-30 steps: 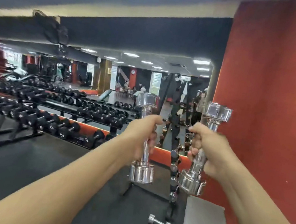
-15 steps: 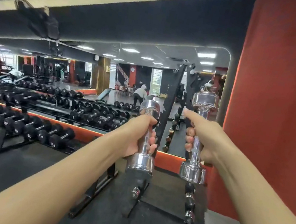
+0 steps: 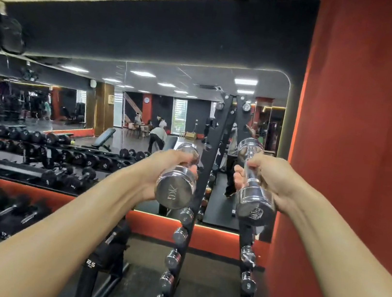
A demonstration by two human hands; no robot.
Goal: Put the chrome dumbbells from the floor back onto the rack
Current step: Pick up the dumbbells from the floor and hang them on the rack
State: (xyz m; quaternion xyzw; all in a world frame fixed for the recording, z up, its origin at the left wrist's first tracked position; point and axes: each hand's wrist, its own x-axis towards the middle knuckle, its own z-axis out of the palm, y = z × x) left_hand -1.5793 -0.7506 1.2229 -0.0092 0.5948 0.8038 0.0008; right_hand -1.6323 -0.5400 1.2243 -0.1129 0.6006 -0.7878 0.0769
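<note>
My left hand [image 3: 161,166] grips the handle of a chrome dumbbell [image 3: 175,191] whose near end faces me. My right hand [image 3: 271,180] grips a second chrome dumbbell [image 3: 254,203], tilted with its far head up. Both are held at chest height right in front of the tall black A-frame rack [image 3: 205,175]. The left dumbbell is beside the rack's left upright and the right dumbbell beside its right upright. Several chrome dumbbells [image 3: 179,235] sit on the rack's lower pegs on both sides.
A wall mirror [image 3: 145,105] stands behind the rack and a red wall [image 3: 363,148] is close on the right. Long racks of black dumbbells [image 3: 1,216] fill the left side. A black bench end marked 25 [image 3: 96,260] stands at lower centre.
I have moved closer to the rack. Both dumbbells have tipped from near upright toward horizontal, with their near ends now facing me.
</note>
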